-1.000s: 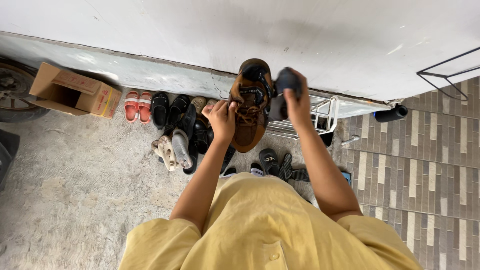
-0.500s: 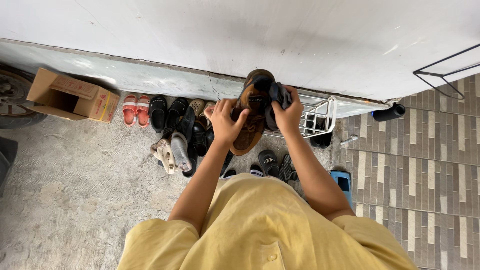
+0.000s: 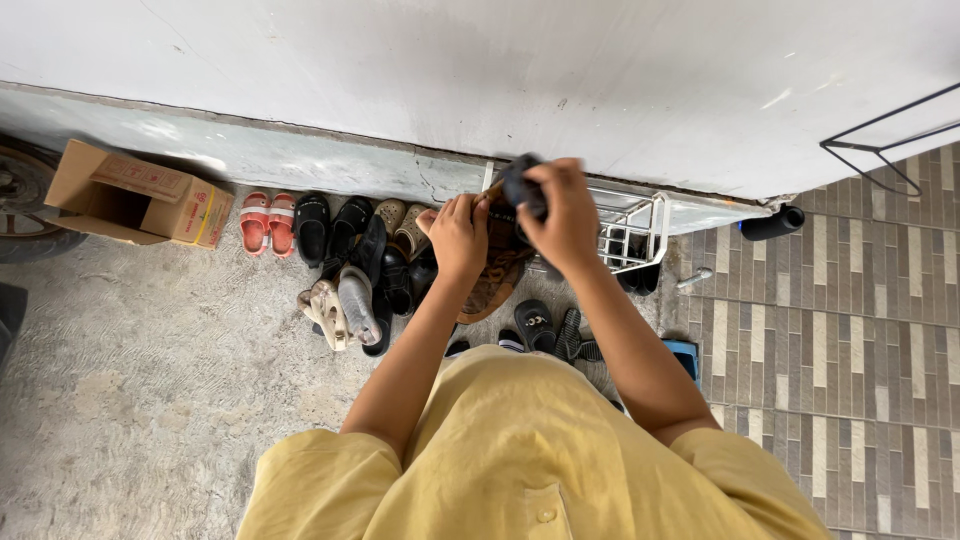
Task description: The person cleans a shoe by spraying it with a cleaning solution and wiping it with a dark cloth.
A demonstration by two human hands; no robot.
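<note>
**Brown shoe held up over the shoe pile**

Wall point(image 3: 480, 60), white and broad, fills the top of the view, with a grey concrete floor point(image 3: 150, 370) below it on the left and striped brick paving point(image 3: 850, 330) on the right. The person's yellow shirt point(image 3: 520, 460) takes up the lower middle. A cardboard box point(image 3: 140, 195) lies open on its side near the wall at left. A white wire rack point(image 3: 640, 225) stands against the wall foot, and a jumble of shoes and sandals point(image 3: 350, 260) spreads beside it, a pair of pink sandals point(image 3: 265, 222) at its left end.

The brown lace-up shoe point(image 3: 495, 275) is held in the air in front of the person, above the pile and just left of the rack, toe pointing down toward the body. The left hand point(image 3: 458, 235) is clenched around its upper part near the laces. The right hand point(image 3: 562, 215) is closed around a dark bundle point(image 3: 522, 185), perhaps a cloth or sock, pressed at the shoe's opening; motion blur hides what the bundle is.

The shoe looks stiff in the sole and softer in the upper, moderately heavy for its kind, and not fragile. A sure hold would seem to be around the collar or heel, where the body is firm; the laces are loose and would likely slip. The bundle looks soft and light.
</note>
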